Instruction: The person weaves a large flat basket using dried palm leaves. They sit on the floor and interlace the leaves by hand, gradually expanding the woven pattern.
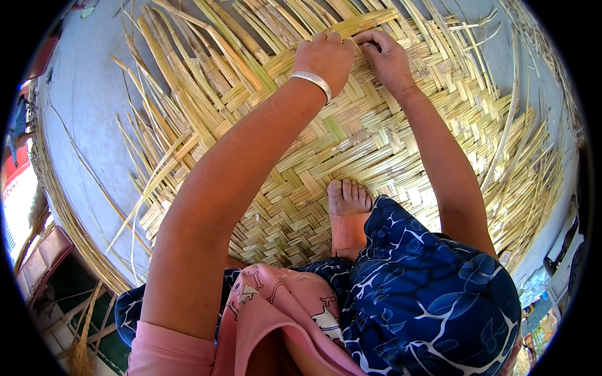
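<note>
Left arm: extends from seven o'clock to twelve. Left hand (325,59), bangle (313,83) at the wrist, is palm-down, fingers curled over a strip (367,22) — fingertips hidden, grip cannot be told. Right arm: rises from four o'clock. Right hand (387,62), at one o'clock, has thumb and forefinger bent together beside the strip; whether they grasp it cannot be told. Mat (301,182): lies beneath both hands — weave extending toward six o'clock.
</note>
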A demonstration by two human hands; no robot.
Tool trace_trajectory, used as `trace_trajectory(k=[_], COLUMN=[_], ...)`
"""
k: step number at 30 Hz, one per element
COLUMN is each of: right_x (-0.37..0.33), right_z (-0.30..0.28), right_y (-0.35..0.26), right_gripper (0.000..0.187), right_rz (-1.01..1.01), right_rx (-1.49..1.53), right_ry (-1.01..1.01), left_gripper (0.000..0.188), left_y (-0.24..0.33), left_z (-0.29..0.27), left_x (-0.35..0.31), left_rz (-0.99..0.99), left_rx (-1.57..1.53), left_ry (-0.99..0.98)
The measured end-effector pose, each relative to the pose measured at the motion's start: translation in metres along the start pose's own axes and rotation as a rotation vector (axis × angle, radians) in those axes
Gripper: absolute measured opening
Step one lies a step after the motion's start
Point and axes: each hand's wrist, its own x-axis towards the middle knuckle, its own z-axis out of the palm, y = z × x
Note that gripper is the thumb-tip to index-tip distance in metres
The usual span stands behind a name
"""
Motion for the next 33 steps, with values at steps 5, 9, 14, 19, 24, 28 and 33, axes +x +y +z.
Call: trace_trajectory(k=[5,9,14,19,24,28,33], right_x=[-0.003,-0.003,-0.003,-0.003,-0.003,-0.004,-0.005], right_z=[0.000,0.001,0.002,0.003,0.005,0.004,0.004], right_y=[-0.006,-0.007,-0.006,-0.004,-0.002,-0.002,-0.003], right_gripper=[0.018,0.018,0.017,0.017,0.016,0.017,0.017], right_rz=[-0.042,-0.063,-0.103,-0.128,-0.159,-0.152,-0.191], right_rx=[-0.023,-0.049,-0.075,-0.090,-0.088,-0.095,-0.078], right_ry=[0.017,0.032,0.044,0.058,0.083,0.070,0.081], left_gripper=[0.018,0.018,0.018,0.019,0.022,0.022,0.021], left_y=[-0.001,-0.002,-0.004,-0.004,0.000,0.001,0.000], left_z=[0.000,-0.002,-0.007,-0.010,-0.024,-0.026,-0.015], left_x=[0.000,0.001,0.003,0.010,0.022,0.026,0.021], left_rz=[-0.003,0.001,0.020,0.040,0.053,0.039,-0.019], left_rx=[-0.016,-0.019,-0.014,0.023,0.034,0.015,-0.036], left_ry=[-0.008,-0.027,-0.079,-0.171,-0.341,-0.395,-0.240])
